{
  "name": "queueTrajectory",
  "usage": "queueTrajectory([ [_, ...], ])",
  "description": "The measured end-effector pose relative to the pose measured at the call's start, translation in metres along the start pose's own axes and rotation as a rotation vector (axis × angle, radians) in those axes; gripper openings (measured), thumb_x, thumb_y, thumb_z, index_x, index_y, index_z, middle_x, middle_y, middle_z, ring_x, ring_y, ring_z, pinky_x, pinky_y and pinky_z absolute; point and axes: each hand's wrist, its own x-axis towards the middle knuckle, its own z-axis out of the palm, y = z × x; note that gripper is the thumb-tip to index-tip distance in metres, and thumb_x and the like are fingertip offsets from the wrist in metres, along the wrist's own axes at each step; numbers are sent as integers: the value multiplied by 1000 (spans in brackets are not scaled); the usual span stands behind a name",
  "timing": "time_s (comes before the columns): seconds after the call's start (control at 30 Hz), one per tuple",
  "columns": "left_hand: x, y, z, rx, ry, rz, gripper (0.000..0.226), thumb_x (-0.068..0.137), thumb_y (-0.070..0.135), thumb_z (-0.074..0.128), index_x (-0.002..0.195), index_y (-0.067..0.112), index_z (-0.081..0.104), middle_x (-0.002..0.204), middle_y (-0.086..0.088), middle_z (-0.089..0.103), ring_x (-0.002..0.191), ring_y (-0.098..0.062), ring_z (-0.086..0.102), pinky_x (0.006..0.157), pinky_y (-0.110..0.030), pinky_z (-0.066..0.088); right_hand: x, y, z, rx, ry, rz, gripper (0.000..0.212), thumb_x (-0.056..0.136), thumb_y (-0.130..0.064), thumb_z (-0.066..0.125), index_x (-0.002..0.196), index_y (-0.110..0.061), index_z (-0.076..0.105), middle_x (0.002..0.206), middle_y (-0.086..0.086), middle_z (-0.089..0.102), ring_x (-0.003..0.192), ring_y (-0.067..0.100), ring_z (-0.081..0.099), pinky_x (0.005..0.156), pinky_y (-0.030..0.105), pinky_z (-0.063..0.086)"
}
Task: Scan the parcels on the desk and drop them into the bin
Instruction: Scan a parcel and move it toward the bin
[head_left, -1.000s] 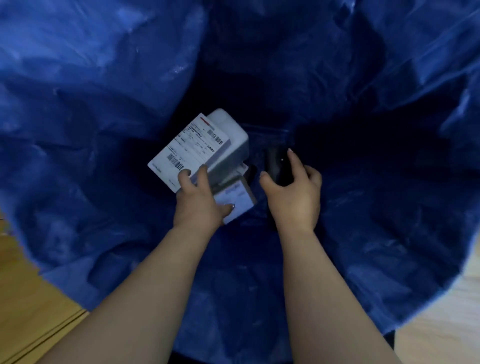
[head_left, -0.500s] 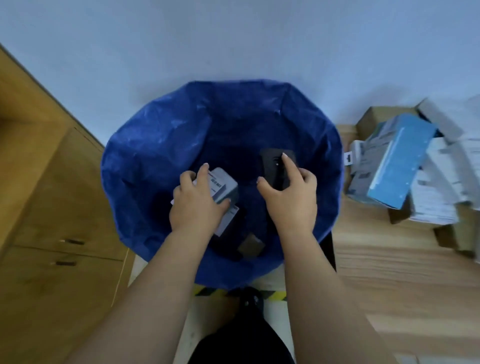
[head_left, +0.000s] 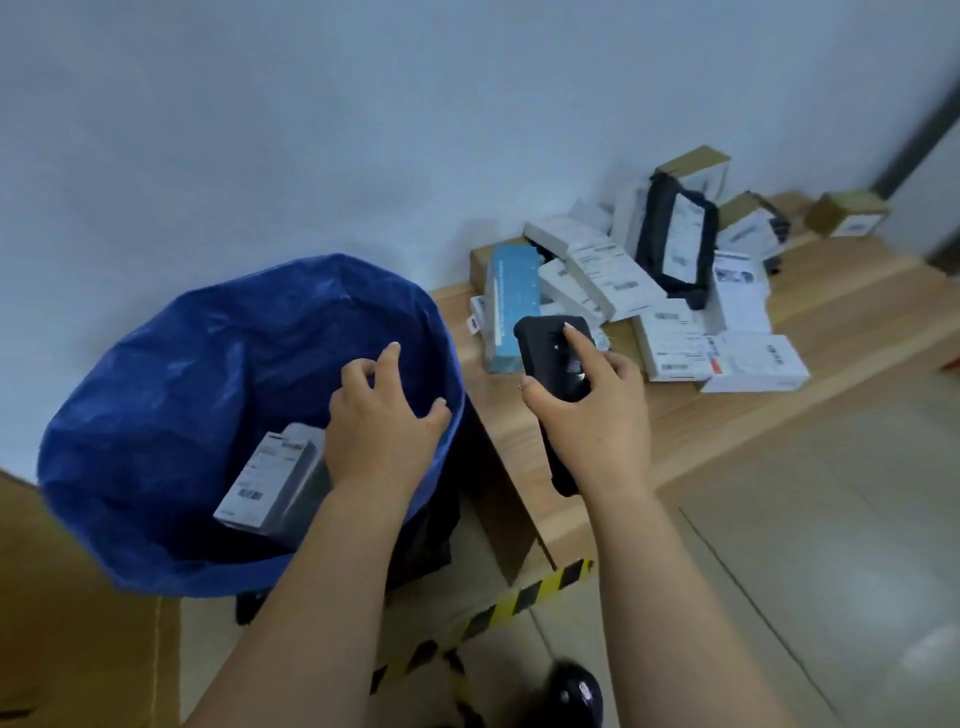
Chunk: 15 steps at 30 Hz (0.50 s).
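Left hand (head_left: 382, 415) over the blue-lined bin (head_left: 156, 364), fingers spread and loose, holding nothing. White labelled parcel (head_left: 270, 475) lying inside the bin, just beside and below that hand, apparently released. Right hand (head_left: 592, 410) wrapped round the black scanner (head_left: 558, 358), forefinger laid along its top face, above the near corner of the table (head_left: 779, 291).

Step in hand, by judgement: reaching for the next parcel. Heap of unscanned parcels (head_left: 649, 291) crowded toward the wall on the table, well apart from the bin; blue box (head_left: 509, 306) nearest, standing just beyond the scanner.

To do it well: best to take the nearest piece first, likely the blue box, rather than dig into the heap. Worth gripping across the narrow sides, leaving the barcode label bare and turned up toward the scanner. Worth lifting clear before turning, since the white boxes lean on one another and could slide off the edge. Scanner window to be aimed square at the label, held steady, close but not touching. Only then over the bin mouth, with a low release so nothing bounces off the rim.
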Motion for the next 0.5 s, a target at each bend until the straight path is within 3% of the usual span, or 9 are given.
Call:
queueTrajectory([
  [0.17, -17, 103, 33, -49, -6, 172, 74, 87, 47, 64, 150, 27, 30, 137, -7, 37, 116, -29, 44, 79, -35, 38, 11, 50, -93, 32, 150, 44, 67, 84, -47, 72, 145, -49, 42, 139, -10, 38, 110, 3, 45, 87, 25, 43],
  [0.3, -32, 190, 75, -48, -24, 227, 74, 87, 46, 61, 151, 27, 30, 139, -10, 39, 121, -33, 43, 91, -44, 45, 34, 99, -175, 32, 260, 75, 66, 84, -46, 72, 144, -49, 44, 137, -13, 39, 102, 1, 45, 70, 19, 37],
  [0.5, -68, 338, 147, -107, -93, 307, 77, 90, 48, 58, 154, 28, 22, 145, -8, 34, 129, -30, 37, 98, -43, 40, 76, 172, -310, 14, 376, 86, 68, 83, -41, 74, 144, -46, 46, 142, -10, 39, 104, 3, 44, 83, 24, 38],
])
